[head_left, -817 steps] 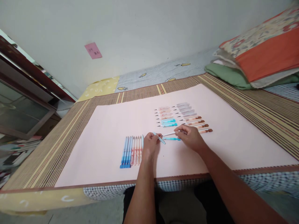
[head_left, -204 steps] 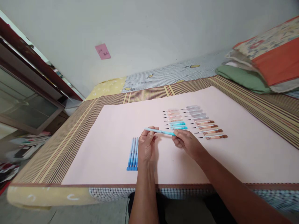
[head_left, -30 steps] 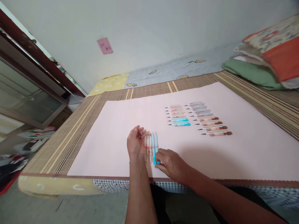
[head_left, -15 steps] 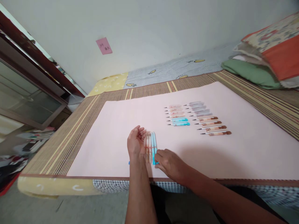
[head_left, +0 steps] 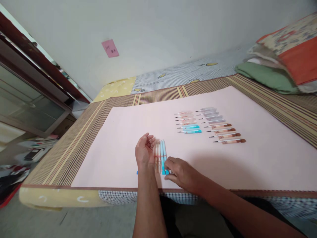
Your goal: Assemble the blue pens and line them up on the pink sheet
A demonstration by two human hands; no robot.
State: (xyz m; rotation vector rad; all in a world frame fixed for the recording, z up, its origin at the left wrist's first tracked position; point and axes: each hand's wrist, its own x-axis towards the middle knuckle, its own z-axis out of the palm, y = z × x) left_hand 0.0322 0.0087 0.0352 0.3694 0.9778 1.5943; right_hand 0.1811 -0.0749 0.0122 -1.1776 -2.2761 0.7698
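A row of assembled pens [head_left: 160,155], blue and pinkish, lies upright side by side on the pink sheet [head_left: 119,138]. My left hand [head_left: 144,152] stands on edge against the row's left side, fingers loosely curled and holding nothing. My right hand [head_left: 182,173] rests low at the row's right end, fingertips pinched at the bottom of the outermost light-blue pen [head_left: 164,157]. Further back lie two columns of pen parts: refills with pink and blue sleeves [head_left: 188,121], and grey and brown ones [head_left: 220,127].
The pink sheet covers a striped bamboo mat [head_left: 74,138] on a bed. Folded quilts and a pillow [head_left: 282,62] are stacked at the right. A pink note [head_left: 110,48] is stuck on the wall. A glass-fronted cabinet [head_left: 27,99] and clutter stand at the left.
Since a second ago the hands barely moved; my right hand nudged the light-blue pen closer against the row. Earlier, both hands held that pen in the air.
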